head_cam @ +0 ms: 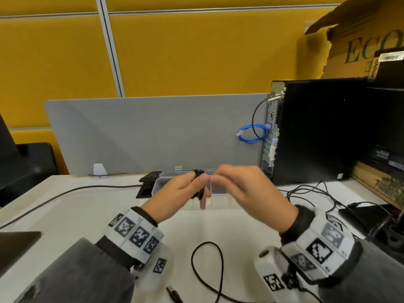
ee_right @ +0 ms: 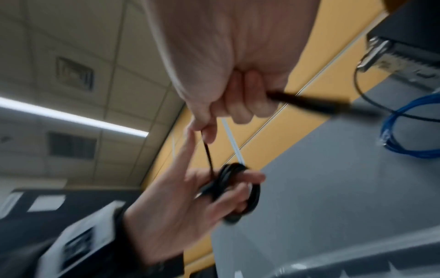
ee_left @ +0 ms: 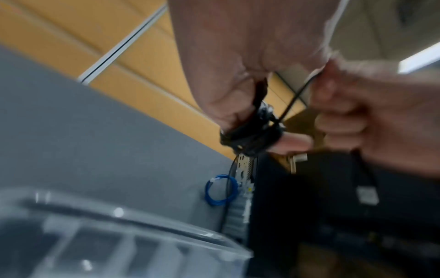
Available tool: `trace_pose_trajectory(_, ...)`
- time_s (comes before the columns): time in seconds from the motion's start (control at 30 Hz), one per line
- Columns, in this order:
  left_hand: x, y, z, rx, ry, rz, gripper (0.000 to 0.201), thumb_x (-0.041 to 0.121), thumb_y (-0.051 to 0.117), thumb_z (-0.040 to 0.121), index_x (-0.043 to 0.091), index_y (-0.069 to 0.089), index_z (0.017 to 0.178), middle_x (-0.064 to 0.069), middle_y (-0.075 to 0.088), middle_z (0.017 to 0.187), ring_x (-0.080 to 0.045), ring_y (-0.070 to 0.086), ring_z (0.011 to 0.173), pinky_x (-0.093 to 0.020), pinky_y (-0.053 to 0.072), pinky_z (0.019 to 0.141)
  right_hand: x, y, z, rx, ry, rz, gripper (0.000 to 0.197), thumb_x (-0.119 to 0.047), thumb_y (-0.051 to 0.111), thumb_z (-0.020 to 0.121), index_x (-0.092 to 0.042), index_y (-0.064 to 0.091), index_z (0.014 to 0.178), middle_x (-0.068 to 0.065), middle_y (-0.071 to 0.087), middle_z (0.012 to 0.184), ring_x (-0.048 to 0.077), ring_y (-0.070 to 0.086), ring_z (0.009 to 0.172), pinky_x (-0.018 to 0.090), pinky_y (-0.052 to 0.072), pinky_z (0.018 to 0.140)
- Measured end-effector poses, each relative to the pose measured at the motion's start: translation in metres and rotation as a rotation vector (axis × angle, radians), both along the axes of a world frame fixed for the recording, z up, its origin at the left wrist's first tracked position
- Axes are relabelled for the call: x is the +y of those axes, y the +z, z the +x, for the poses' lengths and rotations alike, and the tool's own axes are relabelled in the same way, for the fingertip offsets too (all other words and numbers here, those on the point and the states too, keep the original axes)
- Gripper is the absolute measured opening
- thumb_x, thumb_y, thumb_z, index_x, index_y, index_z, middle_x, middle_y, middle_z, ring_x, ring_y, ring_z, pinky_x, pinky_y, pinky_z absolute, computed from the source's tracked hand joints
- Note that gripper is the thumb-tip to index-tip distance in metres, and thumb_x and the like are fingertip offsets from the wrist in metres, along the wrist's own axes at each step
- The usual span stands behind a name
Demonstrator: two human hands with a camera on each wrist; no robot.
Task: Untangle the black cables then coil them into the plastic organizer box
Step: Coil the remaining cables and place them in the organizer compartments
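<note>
Both hands are raised above the white desk, in front of the clear plastic organizer box (head_cam: pixel 160 184) (ee_left: pixel 119 244). My left hand (head_cam: pixel 188 189) (ee_right: pixel 190 199) holds a small black cable coil (head_cam: pixel 198 184) (ee_left: pixel 252 133) (ee_right: pixel 228 188) wound round its fingers. My right hand (head_cam: pixel 231 182) (ee_left: pixel 357 112) (ee_right: pixel 228 105) pinches the strand (ee_right: pixel 208 152) leading out of the coil. The cable's plug end (ee_right: pixel 309 102) (ee_left: pixel 366 195) sticks out of its curled fingers. A second black cable (head_cam: pixel 209 270) lies looped on the desk near me, its USB plug (head_cam: pixel 173 294) at the front edge.
A black PC tower (head_cam: pixel 317 127) stands at the right with a blue network cable (head_cam: pixel 253 133) hanging on it. More black cables (head_cam: pixel 317 193) trail at its foot. A grey divider screen (head_cam: pixel 142 132) runs behind the box, and a dark laptop (head_cam: pixel 17 243) sits front left.
</note>
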State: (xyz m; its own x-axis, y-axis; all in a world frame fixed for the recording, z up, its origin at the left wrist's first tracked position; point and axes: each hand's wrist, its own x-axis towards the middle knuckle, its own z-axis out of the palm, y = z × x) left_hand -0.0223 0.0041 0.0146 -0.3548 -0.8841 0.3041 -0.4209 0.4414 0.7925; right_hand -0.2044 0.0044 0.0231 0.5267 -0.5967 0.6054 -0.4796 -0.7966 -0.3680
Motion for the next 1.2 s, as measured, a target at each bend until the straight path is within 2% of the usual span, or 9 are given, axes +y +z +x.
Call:
trace_pose_trajectory(0.07,0.007,-0.005,0.001,0.149,-0.177,0.147,0.066,0.050,0.045,0.082,-0.013,0.058,0.100,-0.016,0.054,0.065,0.000,0.059,0.067,-0.013,0.041,0.071,-0.013,0.003,-0.007,-0.200,-0.076,0.013,0.020,-0.034,0.056,0.088,-0.018,0.068,0.083,-0.010,0.064,0.072,0.010,0.061,0.071,0.028,0.048,0.068)
trace_pose_trajectory(0.17,0.019,-0.002,-0.003,0.500,-0.330,0.286,0.047,0.034,0.065,0.075,-0.005,0.063,0.100,-0.012,0.048,0.060,-0.002,0.049,0.050,-0.015,0.045,0.066,-0.024,-0.010,-0.002,-0.258,-0.029,0.187,0.013,-0.024,0.054,0.091,-0.025,0.066,0.085,-0.013,0.064,0.073,0.005,0.059,0.073,0.024,0.048,0.069)
trace_pose_trajectory(0.3,0.020,0.002,-0.005,0.772,-0.177,0.273,0.023,0.029,0.062,0.082,0.009,0.074,0.081,0.003,0.048,0.048,-0.005,0.043,0.045,-0.015,0.047,0.061,-0.011,-0.030,0.018,-0.214,0.124,0.495,0.022,-0.025,0.036,0.100,-0.032,0.056,0.100,-0.018,0.052,0.062,-0.001,0.048,0.054,0.010,0.036,0.053)
trace_pose_trajectory(0.47,0.016,-0.004,0.000,0.837,-0.049,0.290,0.024,0.021,0.060,0.083,0.012,0.062,0.060,0.003,0.044,0.045,-0.007,0.043,0.039,-0.014,0.046,0.055,-0.002,-0.019,0.021,-0.408,0.331,1.016,0.048,-0.052,0.030,0.092,-0.015,0.031,0.062,-0.009,0.021,0.052,0.007,0.014,0.044,0.016,0.013,0.039)
trace_pose_trajectory(0.6,0.010,-0.013,0.001,0.797,-0.004,0.291,0.026,0.029,0.053,0.081,0.008,0.055,0.066,-0.002,0.045,0.050,-0.009,0.050,0.052,-0.017,0.049,0.062,-0.003,-0.027,0.034,-0.488,0.210,0.867,0.018,-0.029,0.046,0.096,-0.020,0.057,0.084,-0.012,0.027,0.052,0.004,0.021,0.042,0.015,0.018,0.037)
trace_pose_trajectory(0.73,0.008,-0.027,0.007,0.410,0.180,0.108,0.022,0.026,0.047,0.093,0.013,0.061,0.083,-0.002,0.051,0.069,-0.011,0.049,0.064,-0.025,0.046,0.060,-0.006,-0.033,0.035,-0.468,0.187,0.810,0.014,-0.025,0.048,0.096,-0.015,0.056,0.091,-0.012,0.030,0.051,0.003,0.023,0.042,0.016,0.020,0.038)
trace_pose_trajectory(0.83,0.008,-0.031,0.017,0.255,0.298,0.062,0.023,0.029,0.039,0.097,0.020,0.054,0.082,0.002,0.045,0.070,-0.012,0.041,0.060,-0.022,0.038,0.052,-0.012,-0.034,0.023,-0.247,0.186,0.708,0.019,-0.026,0.043,0.097,-0.016,0.058,0.090,-0.010,0.038,0.059,0.004,0.035,0.051,0.017,0.033,0.050)
trace_pose_trajectory(0.97,0.011,-0.034,0.021,0.301,0.310,0.111,0.032,0.030,0.033,0.099,0.019,0.043,0.070,0.007,0.040,0.064,-0.006,0.033,0.051,-0.016,0.030,0.048,-0.035,-0.044,0.006,0.237,-0.302,0.251,0.028,-0.036,0.036,0.098,-0.035,0.063,0.094,-0.013,0.041,0.087,0.005,0.032,0.088,0.027,0.023,0.078)
trace_pose_trajectory(1.2,0.011,-0.042,0.010,0.381,0.245,0.189,0.032,0.032,0.030,0.099,0.016,0.039,0.074,0.005,0.036,0.064,-0.003,0.028,0.043,-0.015,0.024,0.043,-0.035,-0.044,0.018,-0.397,0.001,0.615,0.024,-0.021,0.044,0.097,-0.026,0.067,0.101,-0.006,0.051,0.081,0.001,0.048,0.067,0.013,0.043,0.069)
